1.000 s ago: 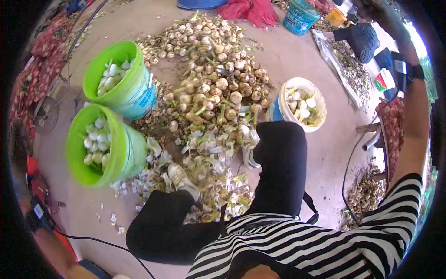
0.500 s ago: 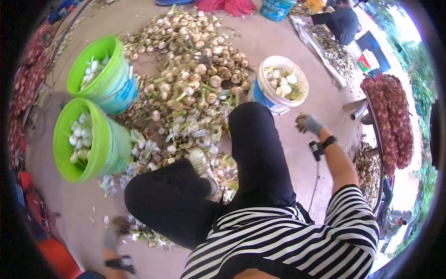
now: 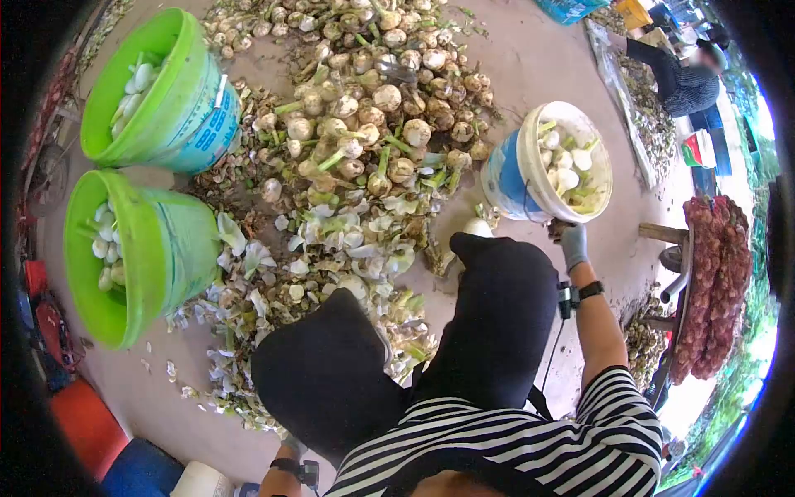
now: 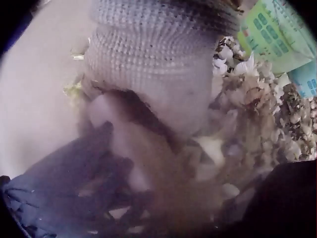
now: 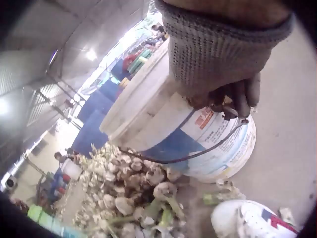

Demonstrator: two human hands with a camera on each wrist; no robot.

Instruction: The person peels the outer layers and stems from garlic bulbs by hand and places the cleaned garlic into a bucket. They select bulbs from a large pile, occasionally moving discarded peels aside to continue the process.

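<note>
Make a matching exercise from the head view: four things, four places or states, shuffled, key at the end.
Things
1. right hand
2. white bucket
3. nearer green bucket
4. heap of bulbs

Places or states
A. between the white bucket and the nearer green bucket
B. in a gray glove, at the white bucket
C. left of the heap
D. right of the heap, blue and white outside

Pairs: 1-B, 2-D, 3-C, 4-A

Blk/wht striped tee [image 3: 546, 435], blk trsrs [image 3: 505, 319], gry knit gloves [image 5: 213, 54]
</note>
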